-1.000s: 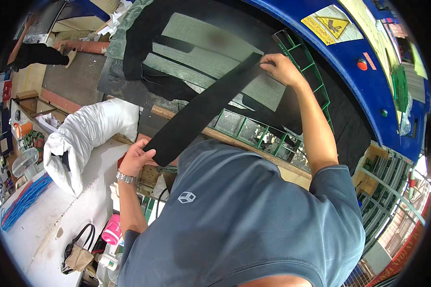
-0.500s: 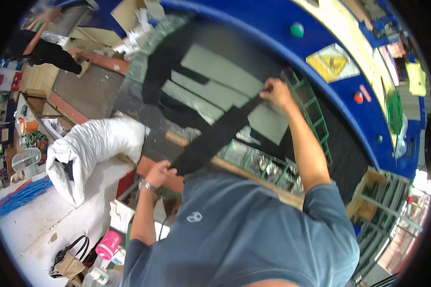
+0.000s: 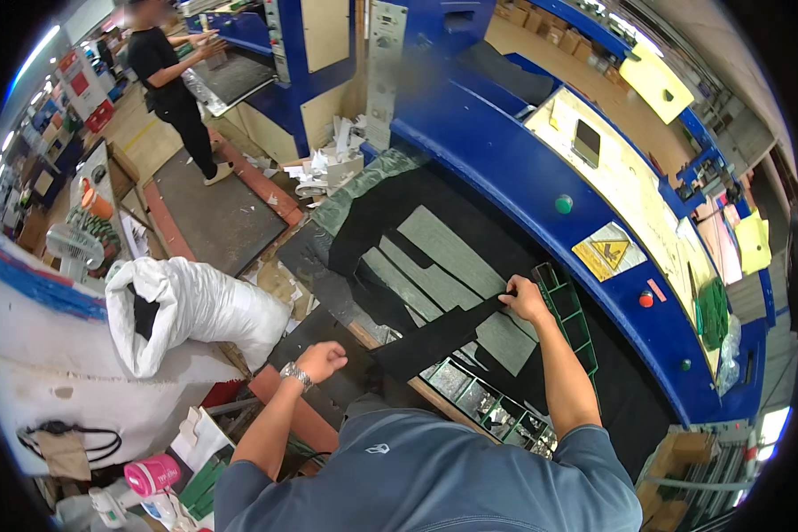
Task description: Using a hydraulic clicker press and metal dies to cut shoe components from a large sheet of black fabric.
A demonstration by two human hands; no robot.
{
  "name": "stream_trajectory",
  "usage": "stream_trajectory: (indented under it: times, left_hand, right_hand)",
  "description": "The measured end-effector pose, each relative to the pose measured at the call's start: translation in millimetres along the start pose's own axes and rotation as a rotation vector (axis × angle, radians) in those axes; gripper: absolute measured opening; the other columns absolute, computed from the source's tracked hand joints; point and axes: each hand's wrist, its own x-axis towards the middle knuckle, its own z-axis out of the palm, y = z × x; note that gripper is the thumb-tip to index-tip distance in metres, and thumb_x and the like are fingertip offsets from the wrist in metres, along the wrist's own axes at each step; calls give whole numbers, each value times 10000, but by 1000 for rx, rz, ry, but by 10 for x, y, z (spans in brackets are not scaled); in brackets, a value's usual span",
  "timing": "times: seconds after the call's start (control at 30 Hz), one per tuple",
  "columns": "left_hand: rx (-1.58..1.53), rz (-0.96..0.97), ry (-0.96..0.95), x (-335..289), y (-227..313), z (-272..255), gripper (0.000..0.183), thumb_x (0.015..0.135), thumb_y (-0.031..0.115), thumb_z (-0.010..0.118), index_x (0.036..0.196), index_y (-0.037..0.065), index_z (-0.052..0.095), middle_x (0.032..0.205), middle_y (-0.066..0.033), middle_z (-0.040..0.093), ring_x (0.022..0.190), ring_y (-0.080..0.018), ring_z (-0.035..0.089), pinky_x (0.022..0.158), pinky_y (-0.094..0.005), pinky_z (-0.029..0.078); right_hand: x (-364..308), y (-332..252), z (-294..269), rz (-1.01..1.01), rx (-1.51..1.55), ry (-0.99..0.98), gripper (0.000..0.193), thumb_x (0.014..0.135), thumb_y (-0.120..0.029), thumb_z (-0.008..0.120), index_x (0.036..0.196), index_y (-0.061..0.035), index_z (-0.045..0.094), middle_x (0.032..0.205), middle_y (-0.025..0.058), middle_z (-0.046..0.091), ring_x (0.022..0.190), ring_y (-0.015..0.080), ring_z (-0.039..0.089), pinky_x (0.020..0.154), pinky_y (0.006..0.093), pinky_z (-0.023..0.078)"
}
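Note:
My right hand (image 3: 525, 299) pinches the far end of a long black strip of sheet material (image 3: 439, 334). The strip slants down to the left across several grey-green flat pieces (image 3: 443, 250) with straight edges. My left hand (image 3: 322, 361) is apart from the strip's near end, its fingers loosely bent with nothing in them. Black sheet material (image 3: 361, 217) lies around the pieces. Just right of my right hand stands a green gridded frame (image 3: 569, 312). Another green grid (image 3: 474, 395) with a wooden edge lies below the strip, close to my body.
A blue machine (image 3: 505, 168) with coloured buttons curves along the far side. At the left a white sack (image 3: 208, 297) with an open mouth rests beside a white surface (image 3: 27, 372). Farther off, a person in black (image 3: 168, 89) stands at another machine. A pink cup (image 3: 153, 475) is at lower left.
My left hand has let go of the strip's near end and moved clear of it. My right hand still holds the far end. The view has tilted up, bringing the other person fully into sight.

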Motion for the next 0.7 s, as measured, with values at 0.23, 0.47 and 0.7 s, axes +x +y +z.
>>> stream_trajectory:
  times: [0.23, 0.47, 0.7]
  left_hand:
    - [-273, 293, 55, 74, 663, 170, 522, 931, 273, 822, 1358, 34, 640, 1285, -175, 738, 1194, -272, 714, 1031, -399, 553]
    - [-129, 554, 203, -486, 1761, 382, 950, 771, 402, 939, 1559, 99, 504, 1546, -132, 560, 1445, -266, 508, 1222, -400, 383]
    - [-204, 528, 215, -1025, 1709, 1156, 304, 938, 237, 844, 1123, 11, 759, 959, 15, 781, 914, -67, 645, 868, -294, 547]
  right_hand:
    - [-966, -1483, -1015, -755, 224, 153, 268, 838, -45, 843, 1033, -11, 663, 950, 154, 690, 874, 375, 685, 771, 449, 550]
    - [-2040, -2228, -1898, -1354, 143, -67, 262, 805, 18, 804, 1022, -19, 662, 940, 140, 609, 856, 385, 654, 740, 454, 534]
    - [-2721, -2472, -2245, -1466, 203, -137, 218, 857, 47, 752, 1008, 1, 600, 844, 206, 685, 826, 428, 691, 676, 444, 539]
